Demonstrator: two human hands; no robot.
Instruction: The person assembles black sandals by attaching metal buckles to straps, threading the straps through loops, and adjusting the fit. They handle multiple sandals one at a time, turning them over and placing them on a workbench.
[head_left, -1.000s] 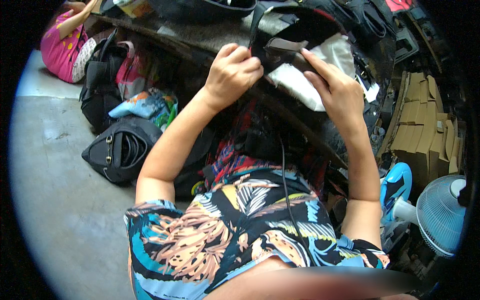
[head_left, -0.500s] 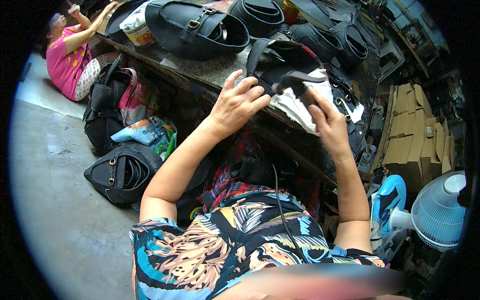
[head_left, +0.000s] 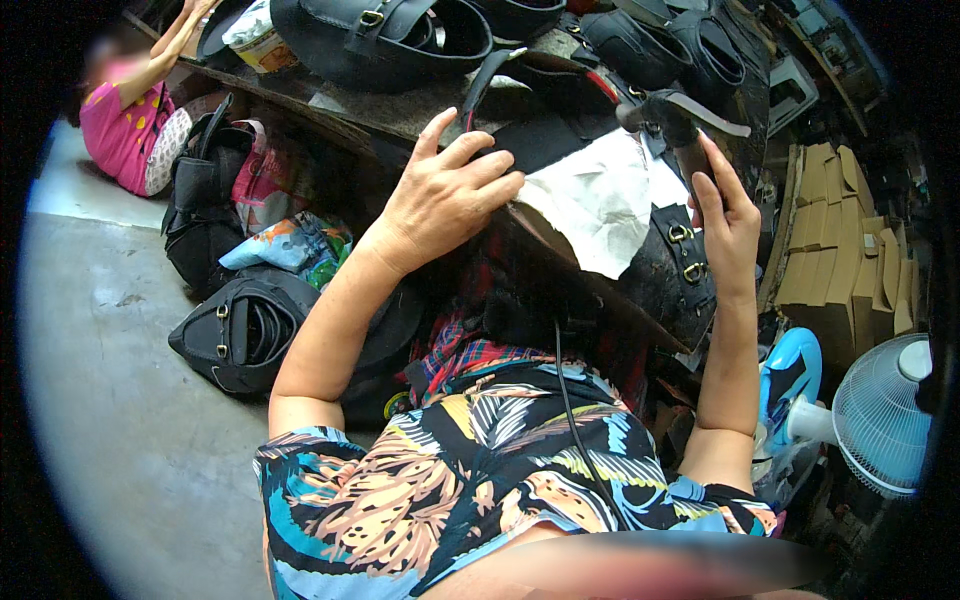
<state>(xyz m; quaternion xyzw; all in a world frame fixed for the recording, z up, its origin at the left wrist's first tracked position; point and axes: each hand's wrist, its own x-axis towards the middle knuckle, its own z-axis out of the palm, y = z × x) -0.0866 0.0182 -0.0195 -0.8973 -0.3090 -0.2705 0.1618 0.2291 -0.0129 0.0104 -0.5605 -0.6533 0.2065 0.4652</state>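
Note:
My right hand [head_left: 728, 215] is closed round the handle of a hammer [head_left: 690, 150]. Its dark head is raised above the right side of the workbench. At the bench's near edge, my left hand [head_left: 445, 190] has bent fingers gripping the edge of a black leather bag piece [head_left: 545, 140]; the thumb is hidden. A curved black strip with red along its edge [head_left: 608, 88] rises from this piece. A crumpled white sheet [head_left: 590, 200] lies between my hands and hangs over the bench edge. Black straps with metal buckles [head_left: 685, 255] lie below the hammer.
Several black leather bags, one a large buckled bag [head_left: 385, 45], crowd the far bench beside a tub [head_left: 262, 40]. More bags [head_left: 245, 335] sit on the floor at left. A person in pink [head_left: 125, 135] works far left. Folded cartons [head_left: 830, 255] and a fan [head_left: 880, 415] stand at right.
The hammer has risen and moved right with my right hand, uncovering the white sheet and buckles. My left hand has shifted slightly left, still at the leather piece.

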